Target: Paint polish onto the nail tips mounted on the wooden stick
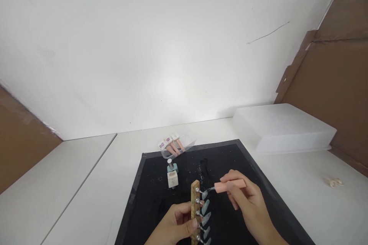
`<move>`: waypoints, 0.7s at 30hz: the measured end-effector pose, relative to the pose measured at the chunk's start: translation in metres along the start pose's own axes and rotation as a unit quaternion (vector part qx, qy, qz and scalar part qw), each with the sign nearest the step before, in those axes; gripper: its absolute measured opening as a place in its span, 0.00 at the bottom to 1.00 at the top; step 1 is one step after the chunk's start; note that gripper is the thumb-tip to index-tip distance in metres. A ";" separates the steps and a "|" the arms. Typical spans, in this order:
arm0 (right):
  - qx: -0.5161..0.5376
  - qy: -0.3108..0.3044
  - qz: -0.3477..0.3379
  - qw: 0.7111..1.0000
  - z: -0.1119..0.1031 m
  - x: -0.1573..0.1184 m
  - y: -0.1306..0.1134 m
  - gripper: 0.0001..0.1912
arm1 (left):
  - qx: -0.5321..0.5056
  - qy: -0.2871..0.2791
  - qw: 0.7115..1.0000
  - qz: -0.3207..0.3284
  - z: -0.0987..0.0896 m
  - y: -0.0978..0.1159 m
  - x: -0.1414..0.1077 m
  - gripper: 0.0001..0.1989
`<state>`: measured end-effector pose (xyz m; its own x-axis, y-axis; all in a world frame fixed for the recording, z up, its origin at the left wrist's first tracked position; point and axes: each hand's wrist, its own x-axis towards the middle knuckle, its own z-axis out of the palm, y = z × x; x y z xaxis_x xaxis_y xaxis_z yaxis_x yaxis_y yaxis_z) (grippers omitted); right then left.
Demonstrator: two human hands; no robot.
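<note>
My left hand (178,224) grips a narrow wooden strip (195,191) that stands nearly upright in view. Several metal clips along its right side carry nail tips (205,206), some teal and some greyish. My right hand (247,203) pinches a brush with a peach handle (230,186); its dark end meets or nearly meets the topmost nail tip (204,194). Beyond my left hand are a teal bottle with a silver stem (172,167) and a pale block-like piece (173,179).
A black mat (161,203) lies under the work. At its far edge a clear tray (188,144) holds several peach-handled items (172,147). A white box-shaped lid (287,126) stands at right, with small beige pieces (333,182) nearer. Brown cardboard (336,80) borders the right side.
</note>
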<state>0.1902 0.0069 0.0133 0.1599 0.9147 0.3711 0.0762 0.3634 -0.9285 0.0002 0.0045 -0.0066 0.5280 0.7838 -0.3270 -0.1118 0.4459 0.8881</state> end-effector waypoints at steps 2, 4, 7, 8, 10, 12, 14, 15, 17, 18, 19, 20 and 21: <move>-0.007 0.014 0.005 1.000 0.001 -0.001 0.002 0.12 | 0.001 -0.003 1.000 0.000 -0.002 -0.002 -0.001 0.24; 0.010 0.017 -0.002 1.000 0.000 -0.002 0.006 0.12 | 0.004 -0.004 1.000 0.002 -0.003 -0.004 0.000 0.24; 0.064 -0.001 -0.024 0.998 -0.002 -0.006 0.013 0.11 | 0.005 0.000 1.000 0.003 -0.004 -0.005 0.002 0.24; 0.077 -0.015 -0.030 0.996 -0.003 -0.006 0.015 0.10 | 0.003 0.001 1.000 0.003 -0.004 -0.004 0.003 0.24; 0.087 -0.049 -0.039 0.994 -0.004 -0.007 0.016 0.09 | 0.003 -0.004 1.000 0.003 -0.003 -0.003 0.005 0.24; 0.077 -0.074 -0.041 0.993 -0.004 -0.007 0.014 0.09 | 0.002 -0.002 1.000 0.001 -0.002 -0.002 0.005 0.25; 0.054 -0.071 -0.034 0.995 -0.003 -0.006 0.009 0.08 | 0.001 0.006 1.000 -0.003 0.000 0.000 0.004 0.24; 0.041 -0.058 -0.026 0.997 -0.002 -0.005 0.007 0.08 | -0.002 0.008 1.000 -0.006 0.001 0.000 0.003 0.24; 0.016 -0.026 -0.008 1.000 0.000 -0.003 0.004 0.09 | 0.001 0.005 1.000 -0.004 0.001 0.000 0.001 0.23; 0.007 -0.012 0.000 1.000 0.000 -0.002 0.003 0.09 | 0.001 0.005 1.000 -0.003 0.000 0.000 0.001 0.23; -0.001 0.001 0.006 1.000 0.000 -0.001 0.003 0.10 | 0.001 0.004 1.000 -0.004 -0.001 0.000 0.000 0.23; -0.008 0.010 0.008 1.000 0.001 -0.001 0.003 0.10 | -0.001 0.001 1.000 -0.012 -0.002 -0.001 0.000 0.24; -0.013 0.016 0.007 1.000 0.001 0.000 0.003 0.11 | -0.003 0.004 1.000 -0.020 -0.003 -0.003 -0.001 0.24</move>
<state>0.1897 0.0076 0.0106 0.1930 0.9136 0.3578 0.0983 0.3448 -0.9335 -0.0023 0.0040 -0.0095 0.5258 0.7682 -0.3652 -0.0950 0.4797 0.8723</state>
